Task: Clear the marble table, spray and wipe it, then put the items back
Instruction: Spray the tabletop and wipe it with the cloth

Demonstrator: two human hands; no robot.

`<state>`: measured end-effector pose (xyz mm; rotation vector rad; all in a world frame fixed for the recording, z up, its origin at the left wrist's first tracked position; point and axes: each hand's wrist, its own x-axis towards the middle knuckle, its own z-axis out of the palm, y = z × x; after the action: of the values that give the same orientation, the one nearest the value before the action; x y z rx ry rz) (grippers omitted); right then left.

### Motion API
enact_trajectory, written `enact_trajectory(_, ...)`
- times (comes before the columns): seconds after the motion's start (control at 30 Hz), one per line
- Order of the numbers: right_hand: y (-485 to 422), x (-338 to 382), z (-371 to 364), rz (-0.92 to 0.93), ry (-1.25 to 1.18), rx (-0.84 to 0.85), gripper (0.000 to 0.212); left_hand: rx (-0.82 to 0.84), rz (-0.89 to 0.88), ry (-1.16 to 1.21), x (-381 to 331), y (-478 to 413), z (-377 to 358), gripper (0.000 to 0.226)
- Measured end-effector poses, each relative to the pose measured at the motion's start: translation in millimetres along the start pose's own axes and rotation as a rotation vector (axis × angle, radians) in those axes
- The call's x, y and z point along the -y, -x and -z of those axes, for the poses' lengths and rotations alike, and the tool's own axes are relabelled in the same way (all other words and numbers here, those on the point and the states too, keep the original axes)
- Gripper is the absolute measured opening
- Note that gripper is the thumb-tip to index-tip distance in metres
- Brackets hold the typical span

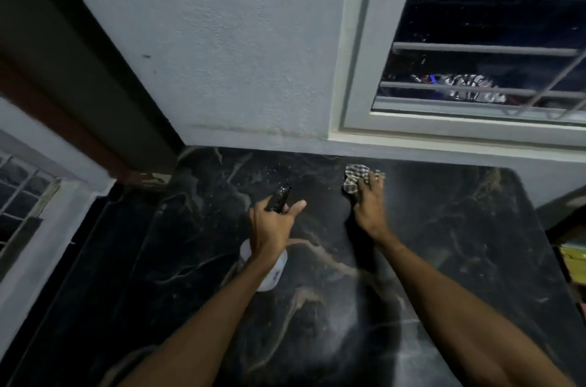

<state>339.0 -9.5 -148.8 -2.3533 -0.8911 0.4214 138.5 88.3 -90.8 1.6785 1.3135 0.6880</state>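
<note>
Right now the checked cloth (354, 181) lies bunched on the dark marble counter (444, 228), toward its far edge and near the wall under the window (475, 38). The right hand (369, 207) presses down on it, fingers spread over its near right side, so this grip is grasping the cloth against the stone rather than lifting it. The cloth pokes out to the far left of the fingers; how much is tucked beneath the palm is hidden.

Just left of it, and slightly nearer, the left hand (272, 226) is clenched round the neck of the spray bottle (269, 269). The bottle's long axis runs from its white body, near and below the wrist, up to the black trigger head (279, 199), which points away toward the far wall. The forefinger sticks out to the right, past the head; whether any finger is on the trigger I cannot tell.

My reading is that the coming wipe turns on this: the cloth sits at the far middle, with bare marble stretching near and right of it, so the right hand has the open run and would likely draw toward the near edge. A faint mist or sheen seems to lie on the stone right of the cloth, though blur makes it uncertain.

Dim light swallows the counter's left edge, and objects at the right border are cut off.
</note>
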Motion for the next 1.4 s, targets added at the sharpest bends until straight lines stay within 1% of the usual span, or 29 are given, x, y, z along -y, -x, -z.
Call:
enact_trajectory(0.13,23.8,47.1,-51.8,0.283,0.075,0.156,0.064,-0.012,0.05,-0.073,19.4,-16.6,47.9,0.046)
enact_trajectory(0.17,20.3,51.9,-52.2,0.282,0.067,0.149,0.063,-0.013,0.046,-0.075,23.3,-20.7,56.3,0.048)
enact_trajectory(0.2,11.5,56.7,-51.9,0.222,0.042,0.118,0.064,-0.02,0.043,-0.072,28.5,-26.6,66.2,0.047)
enact_trajectory(0.27,-0.5,68.6,-51.1,0.031,0.036,0.02,0.065,-0.021,0.041,-0.053,36.6,-36.4,84.7,0.042)
enact_trajectory(0.3,-0.1,82.4,-59.8,-0.023,0.065,-0.008,0.067,-0.012,0.047,-0.04,40.3,-41.6,95.4,0.039)
enact_trajectory(0.33,4.5,96.8,-72.3,-0.004,0.075,-0.004,0.068,-0.001,0.05,-0.028,42.3,-44.8,104.7,0.036)
enact_trajectory(0.37,12.0,110.2,-87.3,0.082,0.059,0.034,0.068,-0.002,0.04,-0.016,43.4,-46.8,112.8,0.031)
enact_trajectory(0.43,20.1,130.0,-112.6,0.342,0.057,0.18,0.063,-0.058,-0.013,-0.011,47.7,-52.7,126.3,0.02)
enact_trajectory(0.47,13.8,135.0,-117.6,0.403,0.055,0.221,0.061,-0.086,-0.023,-0.01,50.4,-56.4,130.8,0.022)
enact_trajectory(0.5,0.9,140.7,-121.7,0.356,0.036,0.218,0.061,-0.101,-0.005,0.002,54.7,-61.8,136.9,0.025)
enact_trajectory(0.57,-14.1,158.4,-131.3,0.122,0.002,0.11,0.066,-0.095,0.071,0.046,63.1,-69.9,151.5,0.035)
enact_trajectory(0.6,-12.9,169.5,-140.6,0.111,0.023,0.068,0.068,-0.086,0.094,0.08,65.7,-72.6,158.4,0.035)
enact_trajectory(0.63,-5.8,183.0,-151.6,0.224,0.035,0.08,0.067,-0.079,0.11,0.12,68.8,-75.4,165.7,0.032)
enact_trajectory(0.7,6.3,200.2,-172.2,0.552,0.086,0.231,0.066,-0.069,0.146,0.203,72.1,-80.4,177.8,0.026)
enact_trajectory(0.73,1.9,208.4,-178.0,0.605,0.089,0.289,0.067,-0.061,0.168,0.24,74.4,-84.7,182.8,0.027)
enact_trajectory(0.77,-9.6,216.2,-181.2,0.54,0.057,0.279,0.067,-0.048,0.194,0.277,76.9,-89.2,187.0,0.029)
enact_trajectory(0.83,-29.9,233.1,-187.7,0.309,0.005,0.166,0.065,-0.014,0.23,0.339,80.6,-93.8,195.4,0.034)
enact_trajectory(0.87,-32.9,246.3,-194.8,0.291,0.029,0.158,0.065,-0.007,0.226,0.367,82.6,-96.1,200.0,0.036)
enact_trajectory(0.97,-32.0,276.5,-215.8,0.622,0.092,0.308,0.06,-0.038,0.189,0.405,89.7,-99.6,209.8,0.035)
enact_trajectory(1.0,-38.9,284.2,-218.7,0.634,0.089,0.336,0.058,-0.049,0.169,0.391,91.9,-101.6,211.7,0.034)
enact_trajectory(1.07,-53.3,294.6,-222.6,0.484,0.055,0.275,0.059,-0.063,0.112,0.371,94.8,-104.6,216.2,0.032)
enact_trajectory(1.1,-52.5,299.6,-226.5,0.455,0.076,0.252,0.06,-0.077,0.07,0.36,95.8,-106.3,218.0,0.032)
enact_trajectory(1.13,-45.2,305.1,-229.3,0.499,0.089,0.275,0.06,-0.092,0.028,0.337,96.7,-108.1,219.3,0.032)
enact_trajectory(1.2,-27.0,306.1,-233.5,0.68,0.101,0.399,0.057,-0.107,-0.023,0.289,100.4,-111.5,221.4,0.029)
enact_trajectory(1.23,-27.1,303.9,-231.0,0.73,0.108,0.431,0.053,-0.113,-0.043,0.276,102.1,-113.5,221.1,0.027)
enact_trajectory(1.27,-33.9,301.0,-226.8,0.699,0.089,0.406,0.051,-0.121,-0.059,0.256,103.8,-115.4,221.1,0.027)
enact_trajectory(1.33,-44.4,291.9,-219.3,0.508,0.048,0.304,0.053,-0.144,-0.088,0.197,105.1,-116.6,220.1,0.029)
enact_trajectory(1.37,-37.8,288.0,-216.9,0.496,0.06,0.295,0.055,-0.148,-0.099,0.175,105.5,-116.1,219.6,0.029)
enact_trajectory(1.4,-23.9,282.0,-213.8,0.558,0.076,0.33,0.058,-0.144,-0.103,0.162,104.3,-113.9,218.4,0.028)
